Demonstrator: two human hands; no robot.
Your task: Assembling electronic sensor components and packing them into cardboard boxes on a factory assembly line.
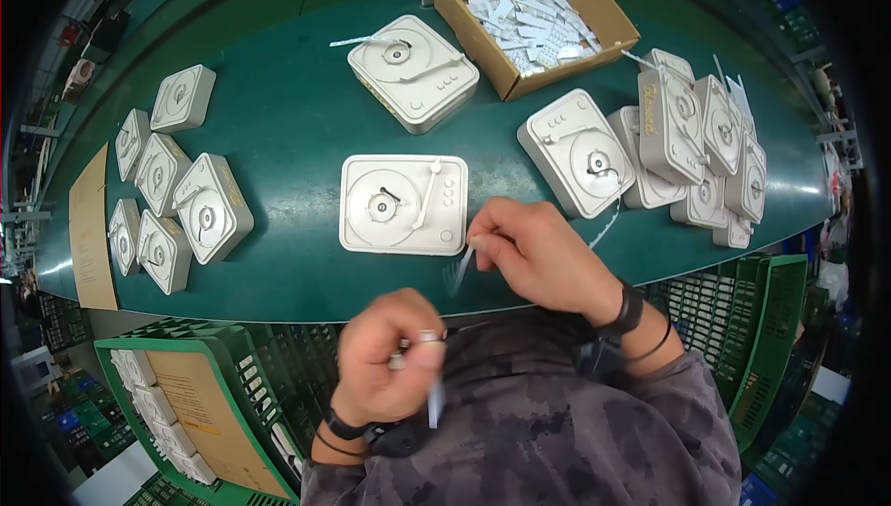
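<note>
In front of me a cream box shaped like a record player (404,218) lies flat, its disc on the left and its arm on the right. My right hand (548,260) is by its lower right corner, thumb and forefinger pinched on a thin pale strip (460,269) that hangs down, blurred. My left hand (390,357) is closed, nearer to me and past the table's front edge. Small whitish bits show between its fingers, and a pale strip (434,404) sticks out below; motion blur hides what exactly it holds.
Behind stands another such box (413,74) with a strip on it, beside a cardboard carton (506,70) of white strips. More boxes are grouped left (212,209) and piled right (673,125); one (575,149) trails a strip. Green crates (227,367) stand below the front edge.
</note>
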